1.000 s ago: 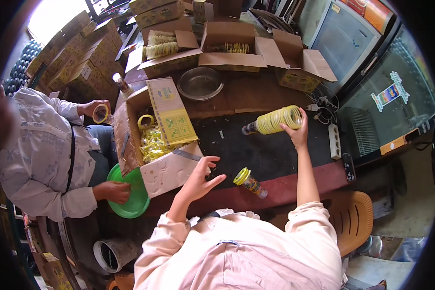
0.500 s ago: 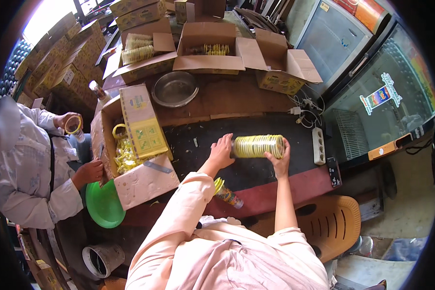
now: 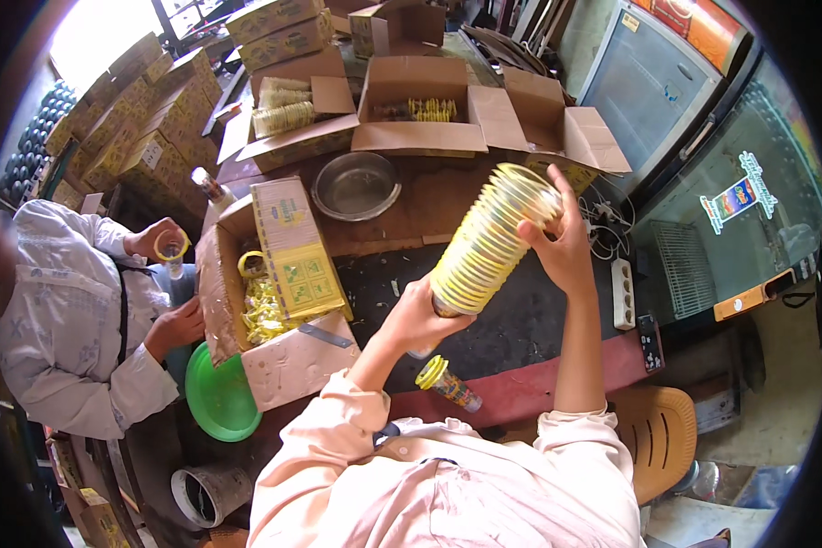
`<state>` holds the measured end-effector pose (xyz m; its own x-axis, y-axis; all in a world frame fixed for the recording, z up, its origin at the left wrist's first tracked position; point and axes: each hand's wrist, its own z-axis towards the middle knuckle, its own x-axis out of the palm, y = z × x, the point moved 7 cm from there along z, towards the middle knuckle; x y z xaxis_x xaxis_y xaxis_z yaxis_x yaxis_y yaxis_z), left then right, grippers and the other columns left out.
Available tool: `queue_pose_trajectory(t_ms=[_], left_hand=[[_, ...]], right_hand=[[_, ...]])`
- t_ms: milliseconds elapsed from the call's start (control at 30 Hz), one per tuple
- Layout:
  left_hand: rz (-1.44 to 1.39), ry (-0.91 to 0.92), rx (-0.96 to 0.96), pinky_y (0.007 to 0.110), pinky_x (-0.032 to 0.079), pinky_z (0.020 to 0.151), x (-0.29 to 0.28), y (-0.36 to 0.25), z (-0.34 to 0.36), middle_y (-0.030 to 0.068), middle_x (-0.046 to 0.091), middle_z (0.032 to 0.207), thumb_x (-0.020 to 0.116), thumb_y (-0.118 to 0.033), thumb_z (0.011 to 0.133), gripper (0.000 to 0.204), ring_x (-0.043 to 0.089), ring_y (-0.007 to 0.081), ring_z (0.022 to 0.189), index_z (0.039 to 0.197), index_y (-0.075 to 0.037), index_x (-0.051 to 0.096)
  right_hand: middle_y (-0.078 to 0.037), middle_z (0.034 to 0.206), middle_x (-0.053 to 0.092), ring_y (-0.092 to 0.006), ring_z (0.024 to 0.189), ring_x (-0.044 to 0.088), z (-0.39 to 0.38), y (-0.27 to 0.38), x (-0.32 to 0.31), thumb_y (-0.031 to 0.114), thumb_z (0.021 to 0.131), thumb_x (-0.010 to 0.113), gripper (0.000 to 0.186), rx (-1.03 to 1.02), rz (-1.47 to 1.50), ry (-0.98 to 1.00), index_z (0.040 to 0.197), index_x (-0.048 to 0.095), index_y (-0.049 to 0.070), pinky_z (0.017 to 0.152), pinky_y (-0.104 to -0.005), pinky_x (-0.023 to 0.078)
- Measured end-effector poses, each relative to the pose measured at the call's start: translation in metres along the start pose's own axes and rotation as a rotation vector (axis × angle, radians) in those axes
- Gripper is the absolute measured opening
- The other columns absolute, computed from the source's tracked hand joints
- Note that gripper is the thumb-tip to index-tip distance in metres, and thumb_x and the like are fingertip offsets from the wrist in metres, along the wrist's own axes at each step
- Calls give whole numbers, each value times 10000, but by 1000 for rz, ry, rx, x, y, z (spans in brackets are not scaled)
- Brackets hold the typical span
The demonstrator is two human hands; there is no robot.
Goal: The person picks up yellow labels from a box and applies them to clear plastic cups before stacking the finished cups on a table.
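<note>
A long stack of clear plastic cups with yellow rims (image 3: 486,247) is tilted between my hands above the dark tabletop. Around its lower end wrap the fingers of my left hand (image 3: 417,318). My right hand (image 3: 564,245) grips the upper end, with the thumb on the near side and the index finger extended past the topmost rims. On the red front strip of the table lies a shorter stack of printed cups with yellow rims (image 3: 449,385), close below my left hand.
At left, a co-worker holds a yellow-rimmed cup (image 3: 171,245) beside an open carton of yellow strips (image 3: 272,310). A green basin (image 3: 217,393) sits below it. A metal bowl (image 3: 356,187) and open cartons (image 3: 420,137) stand behind; a power strip (image 3: 623,292) is at right.
The cup stack has swung from level to steeply tilted, its right end raised. My left hand has moved under its lower end. The view has shifted slightly.
</note>
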<state>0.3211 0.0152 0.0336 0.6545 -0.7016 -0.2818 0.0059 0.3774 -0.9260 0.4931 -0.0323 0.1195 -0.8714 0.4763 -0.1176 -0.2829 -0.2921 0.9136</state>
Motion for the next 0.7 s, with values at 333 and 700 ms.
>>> queue_pose_trajectory(t_ms=[333,700], left_hand=[[-268,-409,-140,266,483,641,-96,-32,-101,44,641,808,711,-109,720,256,590,98,710,933,-4,613],[-452,-460,-142,260,485,665,-119,-42,-152,46,638,835,700,-112,743,236,594,102,749,939,-8,618]], right_hand=[[-24,726,441,-170,712,440,-129,70,138,363,784,590,374,-736,-483,-157,1024,652,83,719,-339,335],[-17,731,442,-162,715,406,-154,92,192,494,804,503,485,-759,-503,-119,992,677,82,740,-335,281]])
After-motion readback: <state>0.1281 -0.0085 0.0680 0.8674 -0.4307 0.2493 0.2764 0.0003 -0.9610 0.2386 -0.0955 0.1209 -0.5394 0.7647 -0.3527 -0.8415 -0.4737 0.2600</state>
